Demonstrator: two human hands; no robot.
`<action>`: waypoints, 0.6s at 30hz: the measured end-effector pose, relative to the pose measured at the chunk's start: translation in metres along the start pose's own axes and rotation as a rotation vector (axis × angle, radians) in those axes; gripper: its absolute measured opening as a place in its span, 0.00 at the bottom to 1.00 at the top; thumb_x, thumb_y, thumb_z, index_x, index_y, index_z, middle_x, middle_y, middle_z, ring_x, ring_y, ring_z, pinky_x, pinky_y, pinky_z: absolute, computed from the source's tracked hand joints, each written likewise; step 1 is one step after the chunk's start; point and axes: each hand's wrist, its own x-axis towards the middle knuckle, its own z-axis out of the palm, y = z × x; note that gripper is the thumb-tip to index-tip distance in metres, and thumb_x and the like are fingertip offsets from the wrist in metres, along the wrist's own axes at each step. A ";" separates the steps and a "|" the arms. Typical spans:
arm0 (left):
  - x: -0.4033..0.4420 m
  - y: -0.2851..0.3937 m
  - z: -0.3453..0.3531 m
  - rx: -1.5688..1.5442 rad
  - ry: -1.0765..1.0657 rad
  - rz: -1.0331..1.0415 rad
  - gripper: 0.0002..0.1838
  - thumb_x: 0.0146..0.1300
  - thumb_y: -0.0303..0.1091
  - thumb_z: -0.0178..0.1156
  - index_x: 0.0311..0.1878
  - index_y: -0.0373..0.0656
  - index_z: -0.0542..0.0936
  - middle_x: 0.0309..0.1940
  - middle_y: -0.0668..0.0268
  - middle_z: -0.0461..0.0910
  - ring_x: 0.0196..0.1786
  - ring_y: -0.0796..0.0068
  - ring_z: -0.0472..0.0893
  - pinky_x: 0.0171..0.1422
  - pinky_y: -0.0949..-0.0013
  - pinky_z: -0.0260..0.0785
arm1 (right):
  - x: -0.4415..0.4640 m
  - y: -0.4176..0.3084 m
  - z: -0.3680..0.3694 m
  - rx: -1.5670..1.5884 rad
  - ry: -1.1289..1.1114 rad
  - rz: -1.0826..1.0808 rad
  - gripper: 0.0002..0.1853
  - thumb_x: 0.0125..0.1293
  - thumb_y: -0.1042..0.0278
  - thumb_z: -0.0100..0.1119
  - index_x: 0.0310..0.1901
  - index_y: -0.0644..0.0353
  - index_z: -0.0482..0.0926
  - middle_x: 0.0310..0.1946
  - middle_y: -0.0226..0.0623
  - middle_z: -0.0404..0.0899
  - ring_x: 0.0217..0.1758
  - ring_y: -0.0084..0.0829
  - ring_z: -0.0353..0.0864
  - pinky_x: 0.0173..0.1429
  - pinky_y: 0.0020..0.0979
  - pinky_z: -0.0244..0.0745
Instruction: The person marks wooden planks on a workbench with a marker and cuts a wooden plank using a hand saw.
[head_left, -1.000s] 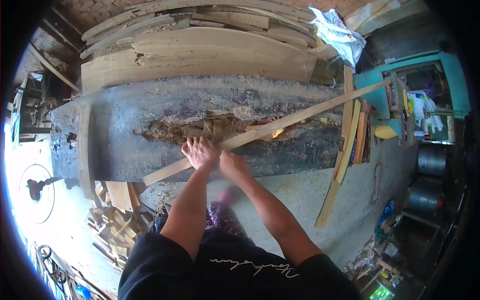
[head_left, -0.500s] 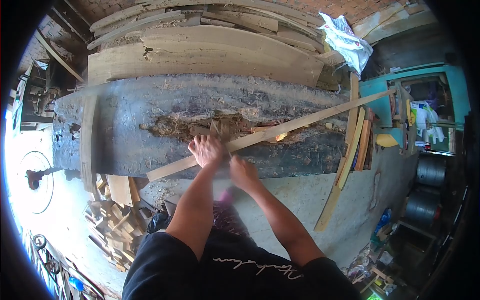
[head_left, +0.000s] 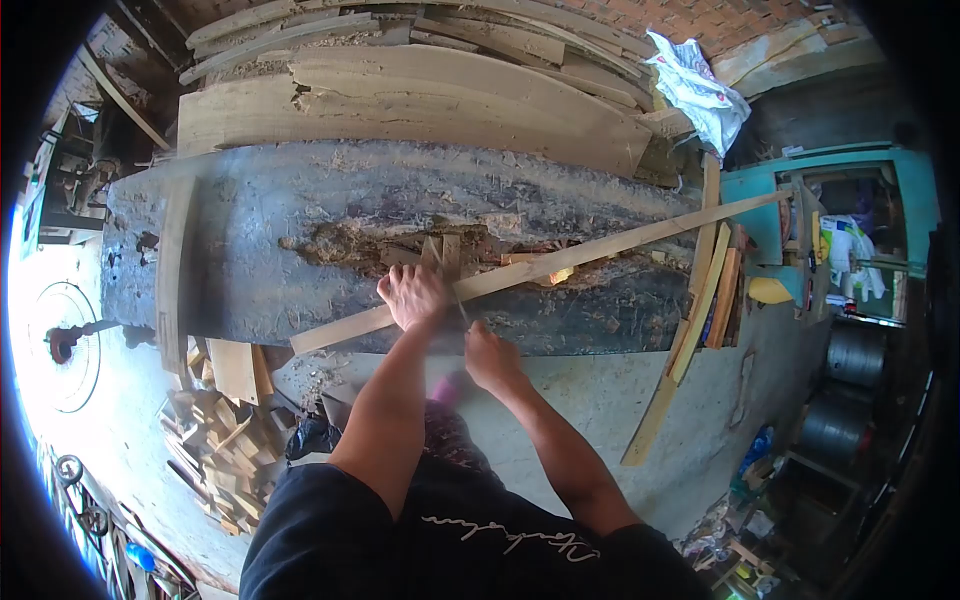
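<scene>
A long, narrow wooden strip (head_left: 610,243) lies slantwise across a dark, weathered slab (head_left: 250,250) with a rotted hollow along its middle. My left hand (head_left: 415,297) bears down on the strip, its fingers bent over the far edge. Just to the right, my right hand (head_left: 491,358) is closed round the handle of a thin-bladed handsaw (head_left: 459,302). The handle itself is hidden in my fist. The blade crosses the strip close beside my left hand, and its far end reaches toward the hollow.
Curved planks (head_left: 450,95) are stacked behind the slab. Another board (head_left: 174,270) crosses its left end, and long strips (head_left: 690,335) overhang its right end. Wood offcuts (head_left: 225,450) are heaped on the floor at left, near a fan (head_left: 65,345). A white sack (head_left: 700,90) lies at upper right.
My right hand has drawn slightly back toward my body with the saw. My left hand stays on the strip. The whole view has shifted a little.
</scene>
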 end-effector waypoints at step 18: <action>0.001 -0.004 0.008 0.034 0.095 0.047 0.14 0.60 0.41 0.48 0.29 0.46 0.80 0.36 0.66 0.81 0.50 0.65 0.74 0.60 0.54 0.55 | -0.001 0.002 0.002 0.043 0.046 -0.012 0.11 0.70 0.63 0.43 0.44 0.62 0.70 0.31 0.54 0.82 0.37 0.54 0.83 0.43 0.51 0.77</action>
